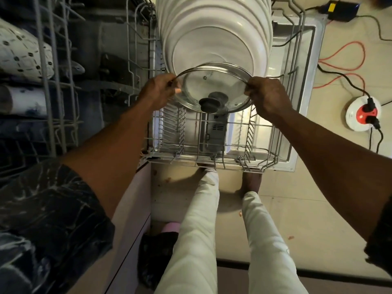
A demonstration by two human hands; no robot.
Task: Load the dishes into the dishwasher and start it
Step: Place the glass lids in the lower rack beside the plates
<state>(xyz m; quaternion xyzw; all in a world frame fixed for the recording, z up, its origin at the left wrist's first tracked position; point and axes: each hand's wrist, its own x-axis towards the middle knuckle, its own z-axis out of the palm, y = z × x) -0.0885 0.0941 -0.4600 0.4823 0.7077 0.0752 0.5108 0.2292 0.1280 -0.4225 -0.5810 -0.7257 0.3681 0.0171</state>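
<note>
Nearest you, your legs [197, 240] in pale trousers stood at the front edge of the pulled-out lower rack [229, 161]. Above its front tines you held a glass lid [214, 85] tilted, with its black knob [209, 103] toward you. Your left hand [158, 91] was curled around the rim at nine o'clock, and your right hand [267, 95] gripped it at three o'clock. Just beyond, at twelve o'clock, white plates [214, 28] stood upright in the rack. At ten o'clock, patterned mugs [19, 54] lay in the upper rack [48, 81].
</note>
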